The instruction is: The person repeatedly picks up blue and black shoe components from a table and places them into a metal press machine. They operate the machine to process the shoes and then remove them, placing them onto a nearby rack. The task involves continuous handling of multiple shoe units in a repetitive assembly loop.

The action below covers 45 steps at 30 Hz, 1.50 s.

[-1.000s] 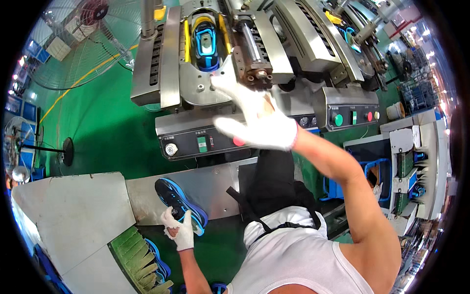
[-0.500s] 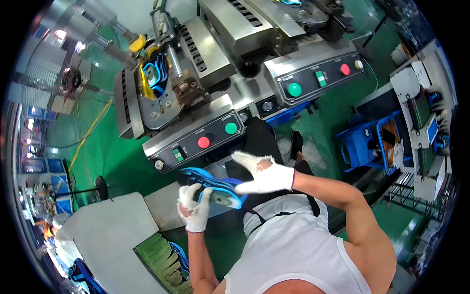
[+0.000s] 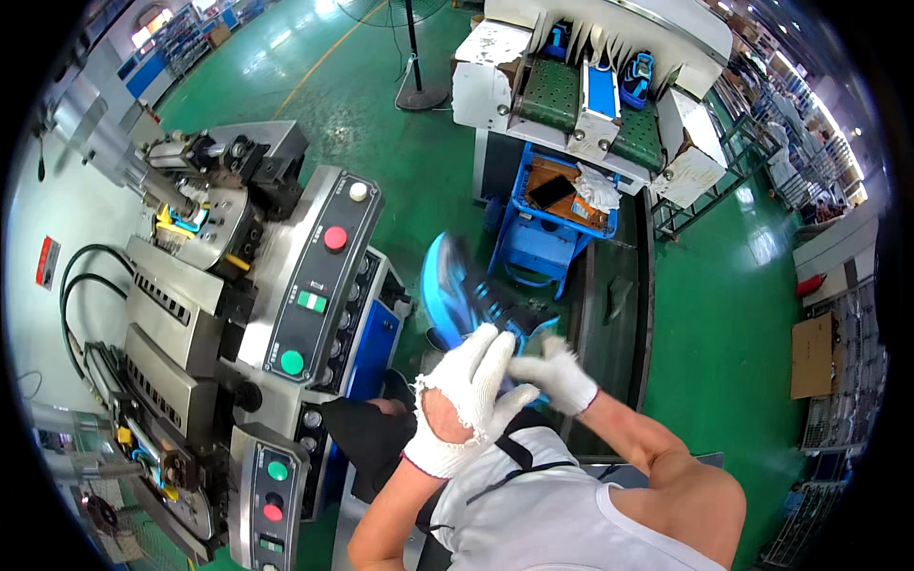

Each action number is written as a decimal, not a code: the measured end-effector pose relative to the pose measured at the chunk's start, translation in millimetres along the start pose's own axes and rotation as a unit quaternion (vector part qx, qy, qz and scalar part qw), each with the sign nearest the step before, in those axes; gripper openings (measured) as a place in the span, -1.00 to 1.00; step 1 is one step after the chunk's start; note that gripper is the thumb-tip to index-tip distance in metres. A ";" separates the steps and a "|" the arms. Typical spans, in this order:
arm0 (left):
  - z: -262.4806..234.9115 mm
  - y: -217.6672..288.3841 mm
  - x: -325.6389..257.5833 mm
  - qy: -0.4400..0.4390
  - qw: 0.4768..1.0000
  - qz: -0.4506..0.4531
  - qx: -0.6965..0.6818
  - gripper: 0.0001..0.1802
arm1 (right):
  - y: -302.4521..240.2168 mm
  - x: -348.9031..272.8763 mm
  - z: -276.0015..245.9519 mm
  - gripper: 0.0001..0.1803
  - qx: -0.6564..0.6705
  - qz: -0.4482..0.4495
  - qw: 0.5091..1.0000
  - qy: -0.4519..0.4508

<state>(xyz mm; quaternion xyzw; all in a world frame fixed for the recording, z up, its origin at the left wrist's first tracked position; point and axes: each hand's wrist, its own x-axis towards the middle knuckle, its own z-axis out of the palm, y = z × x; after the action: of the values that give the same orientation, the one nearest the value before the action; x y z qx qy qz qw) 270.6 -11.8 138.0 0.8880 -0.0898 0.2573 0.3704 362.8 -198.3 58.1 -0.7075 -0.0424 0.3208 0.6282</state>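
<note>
A black and blue sneaker (image 3: 459, 284) with a bright blue sole is in front of me, tilted, its toe pointing away and up. My left hand (image 3: 466, 404), in a white knit glove, is at the sneaker's near side with the fingers lying along it and the thumb apart; it appears to hold the shoe between them. By the heel end is my right hand (image 3: 562, 379), also gloved in white. Motion smears its fingers, so its grip on the shoe is unclear. The hands cover the lower part of the sneaker.
To the left stands a metal press machine with two control panels (image 3: 319, 271). Ahead, a conveyor with green belts (image 3: 549, 93) carries other sneakers (image 3: 636, 78). A blue cart (image 3: 535, 249) holds a phone and a white cloth. A fan stand (image 3: 422, 97) rises from the green floor.
My view has swung right, from the machine's front toward the conveyor and cart. The blue shoe was in my left hand with my right hand open beside it; now both hands are at the sneaker.
</note>
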 end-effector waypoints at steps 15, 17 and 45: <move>33.4 -69.2 -124.0 -0.058 0.915 -0.399 0.029 -0.25 | -282.5 454.6 -245.9 -0.67 -0.162 -0.158 0.925 0.305; 38.0 -66.3 -137.1 -0.032 0.889 -0.457 0.026 -0.27 | -295.5 485.5 -263.3 -0.63 -0.237 -0.157 0.918 0.277; 241.2 481.6 -596.0 0.324 -0.191 -0.921 0.104 0.09 | 70.5 97.4 231.7 -0.38 -0.280 -0.128 0.836 -0.454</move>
<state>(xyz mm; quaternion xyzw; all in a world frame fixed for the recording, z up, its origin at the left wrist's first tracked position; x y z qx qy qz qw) -311.3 -541.8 -22.5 0.1316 -0.9815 0.0926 -0.1033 298.0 32.0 -46.6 -0.6164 -0.5011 0.4975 0.3485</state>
